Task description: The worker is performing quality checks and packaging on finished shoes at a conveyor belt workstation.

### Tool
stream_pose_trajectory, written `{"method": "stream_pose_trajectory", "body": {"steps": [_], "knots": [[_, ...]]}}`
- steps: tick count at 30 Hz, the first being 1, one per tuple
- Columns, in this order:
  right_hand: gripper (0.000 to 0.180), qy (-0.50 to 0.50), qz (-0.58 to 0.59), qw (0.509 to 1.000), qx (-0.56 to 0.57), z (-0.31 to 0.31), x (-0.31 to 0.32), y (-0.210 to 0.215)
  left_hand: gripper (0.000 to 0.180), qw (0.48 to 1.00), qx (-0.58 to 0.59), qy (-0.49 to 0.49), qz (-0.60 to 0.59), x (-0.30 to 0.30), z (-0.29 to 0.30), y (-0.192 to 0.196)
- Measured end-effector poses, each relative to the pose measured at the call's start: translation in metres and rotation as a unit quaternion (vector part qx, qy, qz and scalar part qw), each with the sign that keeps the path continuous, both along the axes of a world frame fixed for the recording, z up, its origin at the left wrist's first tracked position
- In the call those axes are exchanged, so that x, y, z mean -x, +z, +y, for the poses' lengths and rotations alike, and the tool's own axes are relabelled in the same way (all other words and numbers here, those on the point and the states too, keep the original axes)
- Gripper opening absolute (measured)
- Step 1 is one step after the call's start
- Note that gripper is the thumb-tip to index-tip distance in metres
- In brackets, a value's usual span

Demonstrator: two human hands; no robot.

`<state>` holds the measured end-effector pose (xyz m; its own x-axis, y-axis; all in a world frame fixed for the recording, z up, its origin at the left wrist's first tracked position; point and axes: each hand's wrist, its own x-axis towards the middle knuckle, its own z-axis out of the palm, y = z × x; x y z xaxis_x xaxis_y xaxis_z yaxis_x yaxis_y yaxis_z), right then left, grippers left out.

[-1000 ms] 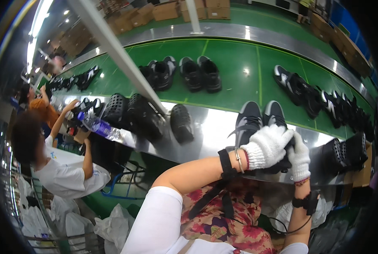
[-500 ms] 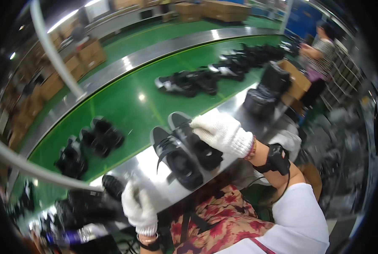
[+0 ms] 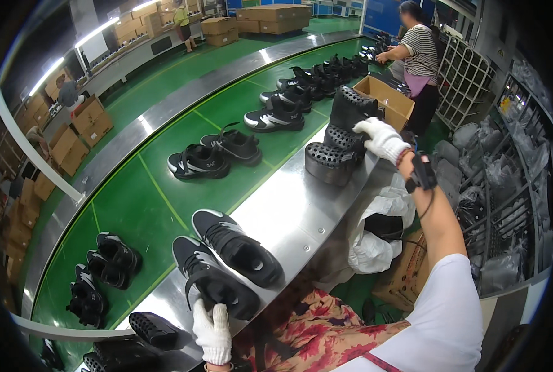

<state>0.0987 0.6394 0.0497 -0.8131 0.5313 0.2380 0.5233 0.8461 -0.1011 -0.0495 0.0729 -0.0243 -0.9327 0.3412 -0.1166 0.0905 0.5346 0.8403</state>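
On the metal ledge before me lies a pair of black sneakers with grey toes: a left shoe (image 3: 211, 279) and a right shoe (image 3: 239, 248), toes pointing away. My left hand (image 3: 213, 332), in a white knit glove, is open beside the left shoe's heel, thumb apart from the fingers. Farther right, my gloved right hand (image 3: 380, 139) reaches to stacked black pieces with round holes (image 3: 338, 152), shaped like insoles. Its fingers are apart at the stack's right edge, with nothing visible between them. More such black perforated pieces (image 3: 152, 328) lie left of my left hand.
Several black sneakers (image 3: 276, 118) sit along the green conveyor (image 3: 159, 186). Behind the stack stands an open cardboard box (image 3: 385, 99); a person in a striped top (image 3: 420, 53) works beyond it. A white plastic bag (image 3: 376, 248) hangs below the ledge. Racks stand at the right.
My right hand has left the right shoe and moved far right to the stack. The left hand stays low near the left shoe. My view has shifted, and shoes on the conveyor appear moved.
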Motion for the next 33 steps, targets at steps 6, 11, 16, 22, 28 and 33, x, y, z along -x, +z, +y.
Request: {"method": "stream_pose_trajectory", "body": {"steps": [6,11,16,22,28,33], "knots": [[0.056,-0.052,-0.174,0.982,0.049,0.019,0.023,-0.014,0.073,1.000,0.001,-0.010,0.025,0.017,0.013,-0.012],[0.048,-0.044,-0.152,0.986,0.055,0.025,0.019,-0.015,0.078,1.000,-0.006,0.002,0.003,0.016,0.011,-0.018],[0.039,0.012,-0.017,1.000,0.010,0.020,0.003,0.002,0.071,1.000,-0.008,0.004,-0.022,0.010,0.012,0.000],[0.034,0.166,0.283,0.941,-0.086,-0.097,-0.008,0.086,0.066,0.971,-0.134,0.050,0.191,-0.005,-0.013,0.016],[0.046,0.506,0.175,0.822,0.192,-0.272,0.066,0.045,0.093,0.781,-0.489,0.095,-0.376,0.013,0.076,0.113],[0.059,0.503,0.157,0.755,0.391,-0.330,0.074,0.033,0.067,0.791,-0.592,0.055,-0.147,-0.010,0.043,0.086]]}}
